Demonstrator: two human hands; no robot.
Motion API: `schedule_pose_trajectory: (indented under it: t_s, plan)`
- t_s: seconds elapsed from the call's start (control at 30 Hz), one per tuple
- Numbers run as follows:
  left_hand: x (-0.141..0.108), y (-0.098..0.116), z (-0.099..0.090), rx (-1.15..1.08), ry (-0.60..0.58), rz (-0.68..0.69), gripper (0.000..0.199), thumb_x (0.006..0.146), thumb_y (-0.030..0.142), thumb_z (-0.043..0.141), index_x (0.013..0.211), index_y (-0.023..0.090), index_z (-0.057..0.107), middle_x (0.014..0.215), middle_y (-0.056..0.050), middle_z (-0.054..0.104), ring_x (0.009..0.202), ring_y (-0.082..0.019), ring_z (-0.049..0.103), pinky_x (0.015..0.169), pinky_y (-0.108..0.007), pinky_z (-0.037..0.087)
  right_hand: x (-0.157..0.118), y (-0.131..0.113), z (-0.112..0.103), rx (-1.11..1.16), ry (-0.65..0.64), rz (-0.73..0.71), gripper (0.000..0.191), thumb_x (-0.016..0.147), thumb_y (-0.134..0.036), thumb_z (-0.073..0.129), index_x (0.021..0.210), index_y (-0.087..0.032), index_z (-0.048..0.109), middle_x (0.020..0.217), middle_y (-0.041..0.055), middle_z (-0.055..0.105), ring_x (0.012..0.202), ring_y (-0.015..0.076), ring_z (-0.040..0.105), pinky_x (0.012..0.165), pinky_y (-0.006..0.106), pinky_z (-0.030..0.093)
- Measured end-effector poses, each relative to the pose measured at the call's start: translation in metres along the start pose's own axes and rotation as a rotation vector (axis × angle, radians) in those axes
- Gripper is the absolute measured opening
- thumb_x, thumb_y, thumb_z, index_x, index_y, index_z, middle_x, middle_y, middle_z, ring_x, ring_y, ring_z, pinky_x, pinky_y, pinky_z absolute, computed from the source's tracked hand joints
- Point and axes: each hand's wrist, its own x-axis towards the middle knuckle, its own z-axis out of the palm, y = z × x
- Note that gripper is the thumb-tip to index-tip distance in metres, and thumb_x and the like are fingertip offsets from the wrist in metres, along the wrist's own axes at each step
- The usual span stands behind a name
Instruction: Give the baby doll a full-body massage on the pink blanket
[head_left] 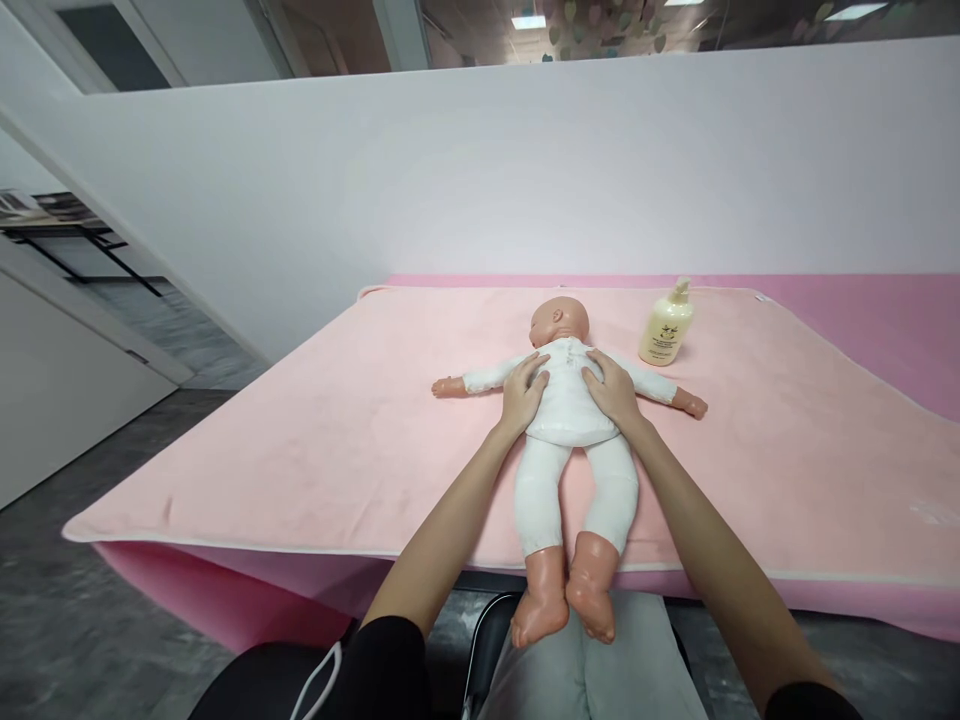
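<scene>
Pale grey trousers (pixel 600 670) cover the wearer's lap at six o'clock, closest to the camera, with part of a black chair (pixel 491 635) at their left edge. Black sleeves (pixel 386 665) end on both arms, and a white cord (pixel 322 680) loops beside the left one, at seven o'clock.

Ahead, a light pink blanket (pixel 300 470) with a pale border lies over a deeper pink cover (pixel 885 340). On it, just right of the center of view, a baby doll (pixel 574 405) in a white top and white leggings lies with its back apparently upward. Its bald head points to twelve o'clock, face turned toward nine. Its arms stretch out, one hand toward nine o'clock and the other toward four. Its bare feet point to six, reaching past the blanket's near edge above the lap.

Left hand (pixel 525 392) and right hand (pixel 611 385) are open and unclenched, laid on either side of the doll's upper torso with fingers pointing roughly to twelve; neither is closed around it.

A pale yellow pump bottle (pixel 666 330) with a printed label stands at one o'clock, just beyond the doll's arm on the right side of view. Behind everything, a plain white partition (pixel 525 170) spans the view at twelve.
</scene>
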Motion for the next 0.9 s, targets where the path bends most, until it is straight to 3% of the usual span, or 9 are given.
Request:
schedule_pose_trajectory:
  t_s: [0.3,0.6,0.73,0.83,0.9]
  plan:
    - [0.0,0.0,-0.001,0.052,-0.008,-0.01,0.032,0.082,0.023,0.048,0.112,0.021,0.06,0.126,-0.005,0.056,0.121,-0.019,0.046,0.106,-0.04,0.031,-0.001,-0.002,-0.001,0.002,0.007,0.001,0.034,0.079,-0.026,0.044,0.108,-0.016,0.058,0.118,0.0091,0.059,0.111,0.0219,0.053,0.1,0.041,0.038]
    - [-0.001,0.004,-0.006,0.184,-0.084,0.047,0.037,0.082,0.032,0.05,0.118,0.024,0.056,0.131,-0.005,0.051,0.124,-0.022,0.043,0.106,-0.041,0.031,0.0,-0.006,-0.004,-0.01,-0.005,-0.029,0.034,0.078,-0.023,0.043,0.108,-0.016,0.057,0.114,0.0097,0.061,0.107,0.0231,0.055,0.098,0.042,0.039]
    - [-0.001,0.012,-0.009,0.198,-0.061,0.093,0.036,0.079,0.033,0.054,0.114,0.023,0.058,0.132,-0.006,0.05,0.123,-0.023,0.044,0.105,-0.041,0.031,0.001,-0.011,-0.01,0.052,0.027,-0.058,0.034,0.075,-0.024,0.047,0.106,-0.015,0.058,0.114,0.0099,0.061,0.107,0.022,0.055,0.098,0.039,0.039]
    - [-0.004,0.025,-0.012,0.139,-0.016,0.166,0.027,0.079,0.03,0.054,0.102,0.021,0.063,0.116,-0.006,0.061,0.111,-0.02,0.053,0.1,-0.037,0.038,0.002,-0.021,-0.024,0.207,0.016,-0.037,0.021,0.073,-0.031,0.053,0.085,-0.016,0.063,0.093,0.0074,0.067,0.087,0.0196,0.06,0.084,0.034,0.046]
    - [-0.008,0.033,-0.014,0.114,-0.015,0.188,0.02,0.08,0.03,0.051,0.09,0.021,0.066,0.097,-0.005,0.068,0.097,-0.019,0.059,0.093,-0.034,0.043,0.002,-0.029,-0.038,0.339,-0.141,0.04,0.03,0.074,-0.043,0.054,0.059,-0.017,0.057,0.062,0.0036,0.061,0.059,0.0147,0.055,0.062,0.029,0.046]
